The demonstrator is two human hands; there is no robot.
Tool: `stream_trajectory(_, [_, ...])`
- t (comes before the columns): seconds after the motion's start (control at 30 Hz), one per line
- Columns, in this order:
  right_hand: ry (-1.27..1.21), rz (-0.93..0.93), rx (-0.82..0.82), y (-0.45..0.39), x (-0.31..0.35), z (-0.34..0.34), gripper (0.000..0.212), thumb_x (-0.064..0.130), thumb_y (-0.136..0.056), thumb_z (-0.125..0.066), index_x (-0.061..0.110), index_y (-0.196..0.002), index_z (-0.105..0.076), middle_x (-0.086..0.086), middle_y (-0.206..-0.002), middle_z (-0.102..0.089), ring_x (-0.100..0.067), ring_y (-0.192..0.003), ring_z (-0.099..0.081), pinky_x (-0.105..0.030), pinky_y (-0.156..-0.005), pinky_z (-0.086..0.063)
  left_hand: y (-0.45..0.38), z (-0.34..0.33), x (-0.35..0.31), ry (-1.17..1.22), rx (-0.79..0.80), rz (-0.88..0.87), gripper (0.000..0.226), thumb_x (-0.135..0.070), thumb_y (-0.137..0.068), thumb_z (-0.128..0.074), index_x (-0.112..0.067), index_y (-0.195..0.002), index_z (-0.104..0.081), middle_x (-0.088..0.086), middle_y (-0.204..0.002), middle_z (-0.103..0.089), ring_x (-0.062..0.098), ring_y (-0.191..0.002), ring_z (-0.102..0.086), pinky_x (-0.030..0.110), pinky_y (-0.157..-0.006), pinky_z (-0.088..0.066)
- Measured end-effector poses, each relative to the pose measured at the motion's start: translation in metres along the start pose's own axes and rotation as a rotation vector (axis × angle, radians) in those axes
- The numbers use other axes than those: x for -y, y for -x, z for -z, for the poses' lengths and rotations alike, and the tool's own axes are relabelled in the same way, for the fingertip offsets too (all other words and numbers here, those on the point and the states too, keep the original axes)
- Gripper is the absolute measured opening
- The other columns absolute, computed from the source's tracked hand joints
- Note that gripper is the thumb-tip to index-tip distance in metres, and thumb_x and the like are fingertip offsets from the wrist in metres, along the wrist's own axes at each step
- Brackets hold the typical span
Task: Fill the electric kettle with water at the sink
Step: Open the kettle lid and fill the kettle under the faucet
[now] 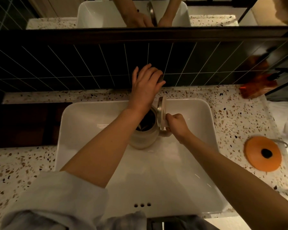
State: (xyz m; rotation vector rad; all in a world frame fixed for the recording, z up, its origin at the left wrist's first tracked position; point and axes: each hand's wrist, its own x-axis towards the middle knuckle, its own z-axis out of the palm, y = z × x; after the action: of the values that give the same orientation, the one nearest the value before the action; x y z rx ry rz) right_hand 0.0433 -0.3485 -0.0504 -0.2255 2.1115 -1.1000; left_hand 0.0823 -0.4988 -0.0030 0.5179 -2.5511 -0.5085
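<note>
One view only, head-mounted, looking steeply down and slightly forward from above the white sink [93, 113], so the basin fills the middle and the near rim sits almost under the lens. Close range: both forearms run in from the bottom edge. The wide angle bends the terrazzo counter [231, 113] at the sides. Ahead, the dark tiled wall [73, 67] rises, and along the top edge the mirror [56, 14] throws back the same basin from the opposite side.
</note>
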Motion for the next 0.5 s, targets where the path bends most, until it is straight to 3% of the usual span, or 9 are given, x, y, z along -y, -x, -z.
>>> stream_trajectory(0.17, [0.004,-0.002,-0.002,-0.002,-0.001,-0.001,0.036,0.022,-0.085,-0.046,0.006,-0.053,-0.046,-0.009,-0.054,-0.049,-0.020,-0.052,-0.046,-0.031,-0.058,-0.038,-0.006,0.013,0.007,0.145,-0.003,0.080,0.044,-0.034,-0.095,-0.051,-0.005,-0.126,-0.061,0.014,-0.129,-0.063,0.032,-0.130,-0.050,0.049,-0.113,-0.031])
stream_trajectory(0.3, [0.003,0.005,0.012,-0.003,-0.002,0.000,0.034,0.020,-0.087,-0.045,0.004,-0.057,-0.049,-0.009,-0.057,-0.050,-0.018,-0.053,-0.047,-0.029,-0.057,-0.040,0.013,0.027,0.010,0.288,-0.056,0.231,0.044,-0.030,-0.098,-0.053,-0.009,-0.136,-0.054,0.008,-0.144,-0.052,0.022,-0.141,-0.036,0.019,-0.114,-0.020])
stream_trajectory(0.43, [0.008,-0.006,-0.002,-0.006,-0.004,-0.001,0.031,0.023,-0.086,-0.046,0.005,-0.060,-0.048,-0.011,-0.059,-0.048,-0.019,-0.054,-0.045,-0.033,-0.061,-0.039,0.059,0.030,0.028,0.416,-0.188,0.563,0.042,-0.023,-0.096,-0.055,-0.011,-0.137,-0.053,0.008,-0.143,-0.050,0.020,-0.135,-0.043,0.036,-0.113,-0.034])
stream_trajectory(0.5, [0.010,-0.013,-0.002,-0.006,-0.004,-0.001,0.032,0.023,-0.086,-0.046,0.006,-0.058,-0.046,-0.009,-0.057,-0.047,-0.018,-0.053,-0.045,-0.032,-0.059,-0.039,0.084,0.028,0.033,0.506,-0.197,0.747,0.048,-0.025,-0.094,-0.061,-0.014,-0.139,-0.049,0.004,-0.144,-0.049,0.016,-0.134,-0.043,0.030,-0.110,-0.036])
